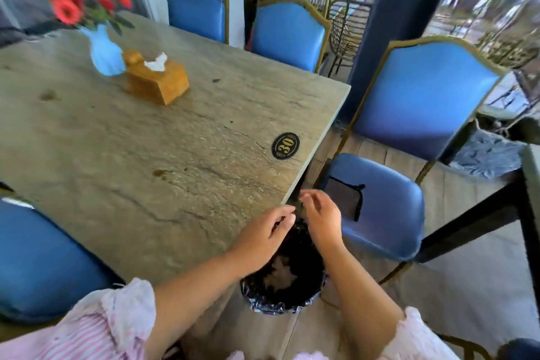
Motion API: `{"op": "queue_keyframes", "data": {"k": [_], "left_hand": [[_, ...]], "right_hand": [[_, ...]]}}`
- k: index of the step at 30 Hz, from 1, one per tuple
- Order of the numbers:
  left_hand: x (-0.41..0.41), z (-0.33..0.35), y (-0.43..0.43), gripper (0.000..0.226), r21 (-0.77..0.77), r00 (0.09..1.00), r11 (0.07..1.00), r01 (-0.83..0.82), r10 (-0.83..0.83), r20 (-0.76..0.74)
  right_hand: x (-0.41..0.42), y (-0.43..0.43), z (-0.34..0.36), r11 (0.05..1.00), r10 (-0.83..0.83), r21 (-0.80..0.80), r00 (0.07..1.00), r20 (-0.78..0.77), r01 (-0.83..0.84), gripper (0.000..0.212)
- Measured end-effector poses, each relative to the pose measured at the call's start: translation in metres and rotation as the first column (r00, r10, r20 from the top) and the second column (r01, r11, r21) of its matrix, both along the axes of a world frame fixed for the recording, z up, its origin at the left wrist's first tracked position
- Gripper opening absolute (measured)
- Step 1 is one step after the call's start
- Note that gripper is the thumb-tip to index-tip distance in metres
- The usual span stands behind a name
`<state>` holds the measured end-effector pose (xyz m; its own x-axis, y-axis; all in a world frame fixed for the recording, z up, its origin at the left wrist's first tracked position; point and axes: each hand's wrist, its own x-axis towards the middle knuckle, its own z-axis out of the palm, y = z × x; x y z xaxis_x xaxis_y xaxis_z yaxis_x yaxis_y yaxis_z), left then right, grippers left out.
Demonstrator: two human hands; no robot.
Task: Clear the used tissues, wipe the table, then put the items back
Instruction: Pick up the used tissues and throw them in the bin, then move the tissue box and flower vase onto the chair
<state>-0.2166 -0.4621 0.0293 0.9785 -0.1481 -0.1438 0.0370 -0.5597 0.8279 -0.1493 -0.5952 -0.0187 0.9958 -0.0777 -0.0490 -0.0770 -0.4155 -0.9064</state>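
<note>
Now both hands hover over the black-lined bin (282, 286) at the table (175, 155) corner: left hand (263, 235) and right hand (321, 216), fingers loosely spread, holding nothing.

I see the bench (146, 140) filling the left and centre. On its far left stands a vase (105, 52), and a tissue box (157, 79) sits just beside it on the right. A number plaque (285, 145) reading 30 lies near the bench's right edge. 2 chairs (289, 35) stand behind the bench, and 1 chair (409, 131) to its right with a pouch (344, 199) on the seat. A bin (283, 280) sits on the floor below the bench's near corner. My left hand (263, 237) and right hand (321, 216) hang close together above it.
</note>
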Motion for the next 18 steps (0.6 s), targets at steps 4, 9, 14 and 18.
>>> {"op": "queue_keyframes", "data": {"k": [4,9,14,18], "left_hand": [[0.006,0.036,0.053,0.041,0.098,0.997,0.993,-0.066,0.061,0.053],[0.011,0.078,0.142,0.041,0.137,0.980,0.973,-0.187,0.176,0.090],[0.010,0.094,0.232,0.047,0.223,0.983,0.957,-0.183,0.172,0.067],[0.010,0.097,0.313,0.048,0.223,0.988,0.963,-0.153,0.147,0.042]], "right_hand": [[0.002,0.048,0.033,0.991,0.134,-0.025,0.989,0.066,-0.133,0.019],[-0.003,0.122,0.064,0.969,0.245,-0.050,0.967,0.068,-0.242,0.021],[-0.003,0.206,0.077,0.975,0.221,-0.051,0.971,0.095,-0.217,0.021],[-0.005,0.296,0.084,0.991,0.130,0.021,0.988,0.084,-0.132,0.022]]}}
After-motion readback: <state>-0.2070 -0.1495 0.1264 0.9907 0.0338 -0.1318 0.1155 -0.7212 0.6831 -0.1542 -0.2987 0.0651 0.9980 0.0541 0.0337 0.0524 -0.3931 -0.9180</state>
